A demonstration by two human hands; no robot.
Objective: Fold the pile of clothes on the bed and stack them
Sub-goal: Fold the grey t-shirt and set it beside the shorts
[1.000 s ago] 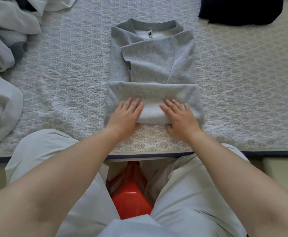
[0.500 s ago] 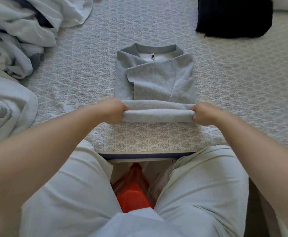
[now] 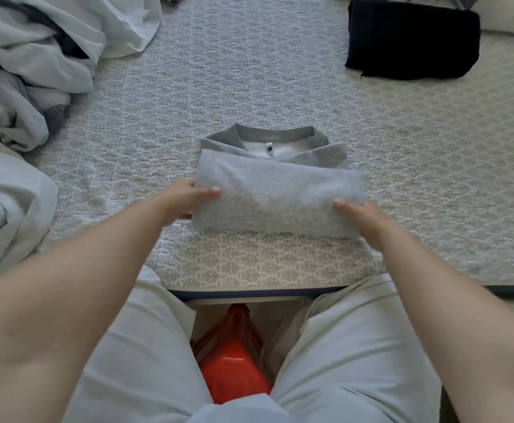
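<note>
The thumb of the left hand [image 3: 188, 198] lies on top of the folded part of the grey knitted sweatshirt [image 3: 275, 193], and the other fingers go under its left edge, so this hand pinches the fold. The right hand [image 3: 361, 216] holds the right edge in the same way: the thumb is on top, the other fingers are hidden under the cloth, and I cannot tell how far they are curled. Both hands are at the near corners of the fold, one on each side.

The sweatshirt lies in the middle of the bed, near its front edge, with the collar and a small label turned away from the person. The lower part is turned up over the body and covers most of it. I judge the cloth to be thick, soft and rather light; it bends easily and is not slippery, but it will sag in the middle if it is lifted by the ends only. It is better to take it at both side edges, through all layers.

The pale quilted bedcover with a small pattern [image 3: 249, 87] is flat and gives good support. A heap of unfolded light clothes [image 3: 30, 71] lies far on the left, and a folded black garment [image 3: 411, 41] lies far on the right, well apart. A red plastic stool [image 3: 234, 374] shows between the knees
</note>
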